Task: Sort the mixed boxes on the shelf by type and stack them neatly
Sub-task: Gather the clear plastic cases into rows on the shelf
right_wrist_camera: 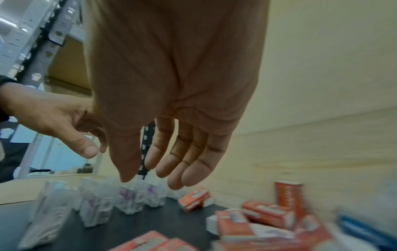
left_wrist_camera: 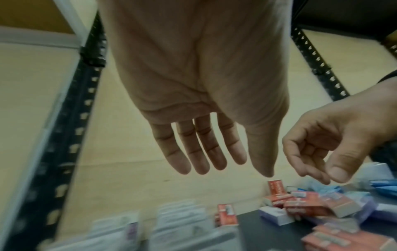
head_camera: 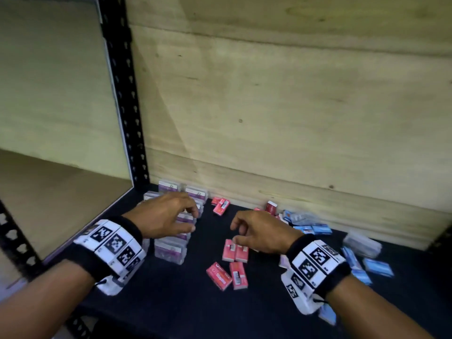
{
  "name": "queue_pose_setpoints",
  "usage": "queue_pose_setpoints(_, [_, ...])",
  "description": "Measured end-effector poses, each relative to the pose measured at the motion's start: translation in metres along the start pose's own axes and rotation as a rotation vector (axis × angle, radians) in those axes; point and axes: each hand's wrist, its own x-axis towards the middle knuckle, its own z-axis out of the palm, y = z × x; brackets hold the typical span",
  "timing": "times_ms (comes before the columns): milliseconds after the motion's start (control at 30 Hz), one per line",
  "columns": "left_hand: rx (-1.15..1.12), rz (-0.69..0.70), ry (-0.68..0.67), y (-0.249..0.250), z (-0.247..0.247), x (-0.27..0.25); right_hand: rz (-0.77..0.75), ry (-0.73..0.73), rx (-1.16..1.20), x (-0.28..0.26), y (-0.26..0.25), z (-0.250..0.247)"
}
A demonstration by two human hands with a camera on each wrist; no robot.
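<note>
Shelf surface (head_camera: 171,302): black | back wall (head_camera: 293,106): pale wood grain | upright post (head_camera: 122,94): black, perforated | left boxes (head_camera: 170,249): clear with purple and white | middle boxes (head_camera: 235,252): red with white labels | right boxes (head_camera: 378,266): light blue | wristbands (head_camera: 112,245): black with black-and-white square markers

Print on red boxes (head_camera: 235,252), blue boxes (head_camera: 378,266) and purple-labelled clear boxes (head_camera: 170,249): too small or smeared to read in any view. Left hand (head_camera: 165,216) covers part of the clear-box group; contact beneath not resolvable. Right hand (head_camera: 259,232) hides boxes behind it. Lower edge of both wrist views motion-blurred. Shelf (head_camera: 171,302) cut off at frame bottom.
</note>
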Motion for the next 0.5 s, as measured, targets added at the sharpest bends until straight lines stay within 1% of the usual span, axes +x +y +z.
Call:
queue_pose_setpoints(233, [0.006, 0.187, -0.125, 0.081, 0.029, 0.067, 0.207, 0.127, -0.064, -0.054, 0.074, -0.05])
queue_pose_setpoints(333, [0.006, 0.222, -0.181, 0.11, 0.04, 0.089, 0.299, 0.135, -0.102, -0.071, 0.103, -0.068])
queue_pose_setpoints(500, [0.019, 0.247, -0.202, 0.144, 0.052, 0.128, 0.43, 0.119, -0.149, -0.096, 0.15, -0.089])
